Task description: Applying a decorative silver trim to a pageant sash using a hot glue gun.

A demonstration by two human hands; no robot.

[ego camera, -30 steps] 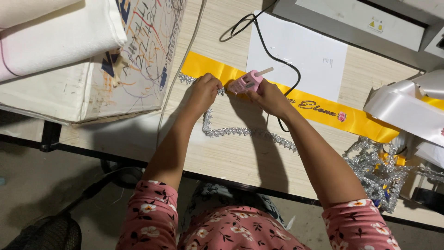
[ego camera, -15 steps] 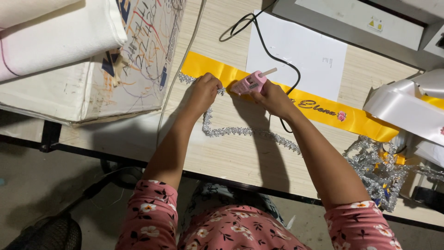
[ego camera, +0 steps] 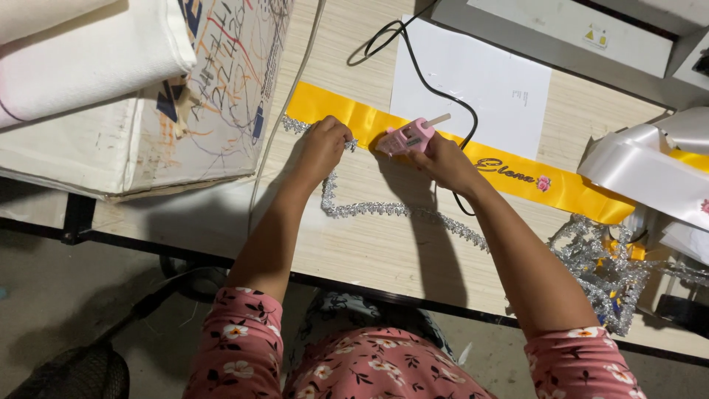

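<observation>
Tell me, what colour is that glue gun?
Pink glue gun, in the right hand, seen from the head view.

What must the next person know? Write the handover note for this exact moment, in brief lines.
Left hand: fingers press the silver tinsel trim onto the lower edge of the yellow satin sash, near its left end.
Right hand: holds the pink corded glue gun, nozzle at the sash just right of the left hand.
Done: a short stretch of trim sits along the sash's left end.
Left: the remaining trim lies loose on the wooden table.
</observation>
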